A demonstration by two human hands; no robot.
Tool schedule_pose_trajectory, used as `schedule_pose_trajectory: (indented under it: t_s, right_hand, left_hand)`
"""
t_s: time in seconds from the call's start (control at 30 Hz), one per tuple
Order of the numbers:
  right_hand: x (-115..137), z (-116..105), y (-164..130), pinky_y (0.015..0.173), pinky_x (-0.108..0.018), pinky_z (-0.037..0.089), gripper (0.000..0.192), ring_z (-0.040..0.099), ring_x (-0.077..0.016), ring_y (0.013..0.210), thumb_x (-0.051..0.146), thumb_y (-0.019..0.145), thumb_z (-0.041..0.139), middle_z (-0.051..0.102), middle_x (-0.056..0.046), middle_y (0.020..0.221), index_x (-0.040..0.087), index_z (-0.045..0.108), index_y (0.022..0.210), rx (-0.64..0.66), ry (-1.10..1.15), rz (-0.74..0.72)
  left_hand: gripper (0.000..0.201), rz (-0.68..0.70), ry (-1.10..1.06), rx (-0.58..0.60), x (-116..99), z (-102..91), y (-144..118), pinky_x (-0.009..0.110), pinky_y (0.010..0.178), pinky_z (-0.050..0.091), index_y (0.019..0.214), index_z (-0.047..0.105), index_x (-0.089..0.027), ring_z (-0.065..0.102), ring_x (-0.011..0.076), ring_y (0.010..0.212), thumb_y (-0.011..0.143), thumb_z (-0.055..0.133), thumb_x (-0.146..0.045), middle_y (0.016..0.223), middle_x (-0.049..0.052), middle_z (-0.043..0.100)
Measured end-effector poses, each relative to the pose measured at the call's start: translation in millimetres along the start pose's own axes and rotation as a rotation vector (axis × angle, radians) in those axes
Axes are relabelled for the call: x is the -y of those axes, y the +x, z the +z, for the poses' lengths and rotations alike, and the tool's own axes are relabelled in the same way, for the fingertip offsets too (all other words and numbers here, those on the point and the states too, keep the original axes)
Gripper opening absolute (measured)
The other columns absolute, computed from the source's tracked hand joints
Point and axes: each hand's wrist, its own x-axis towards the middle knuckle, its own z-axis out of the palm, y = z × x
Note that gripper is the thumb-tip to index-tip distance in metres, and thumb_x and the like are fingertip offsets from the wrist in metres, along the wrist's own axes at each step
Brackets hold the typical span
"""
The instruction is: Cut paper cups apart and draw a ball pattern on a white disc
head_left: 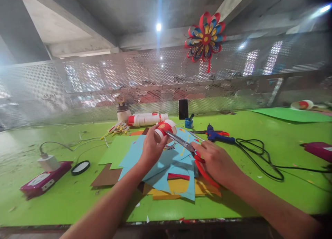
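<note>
My left hand (150,147) is closed around a red and white paper cup (169,125), held tilted above a pile of coloured paper. In my right hand (214,159) are scissors (181,141) with red handles; their blades reach to the cup's side. Whether the blades have cut into the cup I cannot make out. Beneath both hands lie blue paper sheets (160,166), one with a curved cut-out, over yellow, green and brown sheets.
A blue glue gun (220,135) with a looping black cable lies at right. Stacked paper cups (147,119), a phone (183,108) and a blue jar (189,122) stand behind. At left are a purple power strip (46,179) and a round black-rimmed disc (80,167). A paper flower (206,38) hangs on the mesh screen.
</note>
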Motion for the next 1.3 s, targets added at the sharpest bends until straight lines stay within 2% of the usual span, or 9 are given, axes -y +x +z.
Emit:
schedule_pose_trajectory:
  t_s: [0.17,0.4,0.53,0.63,0.8,0.93,1.13,1.3]
  right_hand:
    - [-1.4,0.3,0.9,0.075,-0.039,0.047,0.037,0.06,-0.03,0.088,0.014,0.085,0.049,0.064,-0.014,0.09,0.009,0.062,0.119,0.016,-0.005,0.006]
    - [-5.0,0.6,0.9,0.074,-0.037,0.047,0.036,0.062,-0.029,0.087,0.017,0.085,0.051,0.067,-0.015,0.092,0.011,0.063,0.118,0.027,-0.011,0.014]
    - [-8.9,1.9,3.2,0.074,-0.037,0.047,0.034,0.063,-0.0286,0.086,0.017,0.085,0.05,0.067,-0.015,0.095,0.012,0.064,0.116,0.013,-0.011,0.038]
    - [-10.6,2.6,5.0,0.074,-0.037,0.047,0.035,0.062,-0.0288,0.087,0.016,0.085,0.049,0.067,-0.015,0.094,0.012,0.064,0.117,0.016,0.002,0.045]
    - [-10.0,1.2,5.9,0.078,-0.035,0.05,0.033,0.063,-0.0268,0.089,0.014,0.085,0.051,0.067,-0.013,0.093,0.012,0.065,0.115,0.056,0.081,0.039]
    - [-10.7,-0.9,6.5,0.08,-0.038,0.051,0.039,0.064,-0.0287,0.093,0.01,0.083,0.048,0.067,-0.016,0.099,0.01,0.064,0.12,0.063,0.118,0.038]
    - [-13.0,-3.5,6.5,0.083,-0.041,0.051,0.036,0.065,-0.0315,0.096,0.017,0.085,0.051,0.07,-0.019,0.104,0.009,0.065,0.117,0.058,0.151,0.022]
    - [-17.4,-0.2,5.2,0.08,-0.037,0.051,0.029,0.068,-0.0292,0.092,0.022,0.086,0.055,0.074,-0.015,0.098,0.015,0.069,0.11,0.043,0.179,0.005]
  left_hand:
    - [0.046,-0.026,-0.043,0.022,-3.0,-2.4,2.4,0.04,0.089,0.046,0.115,0.058,-0.018,0.058,0.028,0.107,0.072,0.072,-0.027,0.111,0.011,0.065]
    - [0.064,-0.128,-0.218,0.068,-1.9,-3.9,3.6,0.046,0.094,0.046,0.125,0.054,-0.017,0.058,0.0305,0.111,0.067,0.077,-0.03,0.123,0.015,0.061]
    - [0.05,-0.197,-0.444,0.202,-9.2,-6.5,5.2,0.044,0.09,0.052,0.12,0.058,-0.011,0.065,0.0277,0.103,0.079,0.064,-0.038,0.116,0.017,0.066]
    - [0.044,-0.223,-0.549,0.268,-14.0,-10.0,6.4,0.042,0.088,0.054,0.115,0.063,-0.011,0.066,0.0266,0.101,0.08,0.062,-0.037,0.117,0.016,0.067]
    - [0.049,-0.232,-0.526,0.248,-13.2,-11.9,6.4,0.041,0.085,0.053,0.118,0.064,-0.011,0.066,0.0241,0.092,0.073,0.07,-0.029,0.103,0.013,0.071]
    - [0.05,-0.226,-0.491,0.24,-12.1,-11.8,7.4,0.039,0.082,0.052,0.118,0.065,-0.012,0.065,0.0225,0.088,0.071,0.07,-0.028,0.098,0.011,0.072]
    - [0.051,-0.217,-0.477,0.261,-15.3,-12.9,10.0,0.036,0.079,0.051,0.117,0.065,-0.011,0.064,0.0211,0.086,0.07,0.072,-0.029,0.1,0.012,0.071]
    - [0.053,-0.222,-0.52,0.298,-14.9,-13.4,9.1,0.037,0.08,0.052,0.122,0.064,-0.012,0.065,0.0232,0.09,0.071,0.07,-0.029,0.105,0.013,0.071]
